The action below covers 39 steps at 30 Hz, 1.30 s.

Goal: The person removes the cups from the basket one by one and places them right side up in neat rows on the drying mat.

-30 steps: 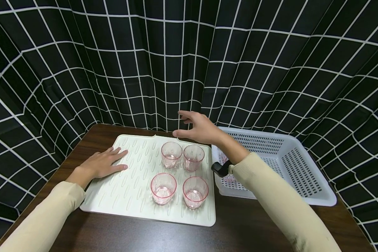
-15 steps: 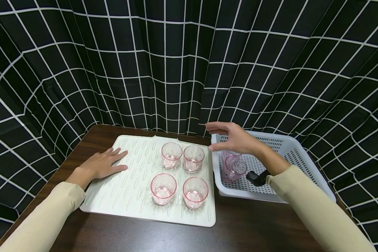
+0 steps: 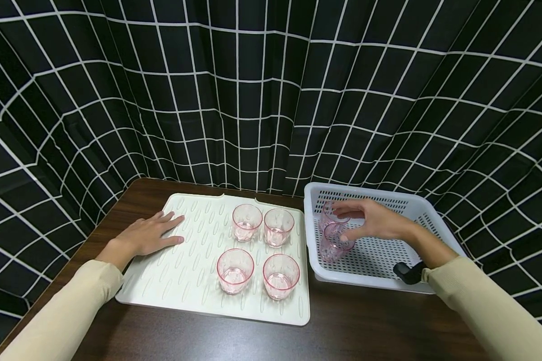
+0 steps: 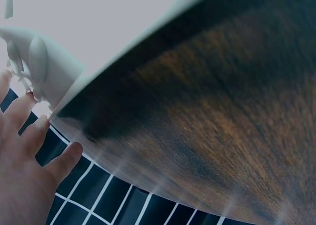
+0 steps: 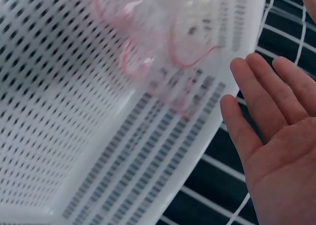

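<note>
In the head view, my left hand (image 3: 146, 235) rests with its fingers spread on the left side of a white ridged drying mat (image 3: 180, 281). My right hand (image 3: 375, 220) is over the left part of a pale plastic basket (image 3: 375, 282), its thumb and fingers apart above two pink-rimmed clear glasses. One is the nearer glass (image 3: 330, 252); behind it the farther glass (image 3: 324, 220) is partly covered by the fingers. Whether any finger touches a glass I cannot tell. The right wrist view shows straight fingers (image 5: 261, 96) beside the blurred glasses (image 5: 158, 81).
Several similar glasses stand upright on the right half of the mat, among them a front right glass (image 3: 281, 276) and a back left glass (image 3: 246, 223). The basket's raised walls border the mat. A dark wooden table (image 3: 198, 336) lies beneath, with a checked black curtain (image 3: 235, 100) behind.
My right hand has moved right and down, from above the back of the mat to the glasses in the basket, uncovering them on the way. The left hand has stayed still.
</note>
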Each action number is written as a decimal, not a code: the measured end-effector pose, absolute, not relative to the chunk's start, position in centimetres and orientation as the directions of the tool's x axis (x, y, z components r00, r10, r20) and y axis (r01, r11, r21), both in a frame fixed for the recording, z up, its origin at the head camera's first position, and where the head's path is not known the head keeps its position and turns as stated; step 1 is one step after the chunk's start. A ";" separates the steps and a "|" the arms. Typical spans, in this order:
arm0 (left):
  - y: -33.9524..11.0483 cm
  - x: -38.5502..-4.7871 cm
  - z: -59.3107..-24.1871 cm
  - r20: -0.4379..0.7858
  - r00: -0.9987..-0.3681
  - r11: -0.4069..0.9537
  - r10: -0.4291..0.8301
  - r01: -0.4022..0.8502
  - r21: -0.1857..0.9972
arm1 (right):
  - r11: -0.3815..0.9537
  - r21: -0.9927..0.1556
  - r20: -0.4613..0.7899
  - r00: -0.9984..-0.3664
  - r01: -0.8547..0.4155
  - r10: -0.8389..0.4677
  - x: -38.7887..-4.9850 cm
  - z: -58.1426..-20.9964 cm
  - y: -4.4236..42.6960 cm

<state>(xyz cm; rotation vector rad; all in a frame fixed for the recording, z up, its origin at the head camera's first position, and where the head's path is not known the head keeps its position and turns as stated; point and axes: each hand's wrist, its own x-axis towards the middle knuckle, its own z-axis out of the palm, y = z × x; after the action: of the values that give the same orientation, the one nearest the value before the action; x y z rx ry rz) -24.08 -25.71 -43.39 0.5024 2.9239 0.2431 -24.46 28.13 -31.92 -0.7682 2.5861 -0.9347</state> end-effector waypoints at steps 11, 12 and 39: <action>-25.8 -24.0 -43.4 -0.128 -0.930 0.929 0.345 0.319 0.188 | 0.692 -0.631 -0.163 -0.813 -0.350 -0.559 -24.6 -33.2 30.8; -25.8 -24.0 -43.3 -0.129 -0.930 0.929 0.344 0.317 0.190 | 0.693 -0.631 -0.168 -0.811 -0.349 -0.561 -24.6 -33.3 30.9; -25.7 -24.1 -43.2 -0.128 -0.927 0.926 0.352 0.326 0.188 | 0.687 -0.632 -0.283 -0.718 -0.359 -0.636 -25.1 -34.0 28.3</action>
<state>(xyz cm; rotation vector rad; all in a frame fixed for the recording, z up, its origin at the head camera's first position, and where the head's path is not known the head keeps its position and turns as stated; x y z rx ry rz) -24.07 -25.74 -43.21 0.5184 2.9263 0.2455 -25.07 28.31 -34.00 -0.7660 2.4089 -0.7579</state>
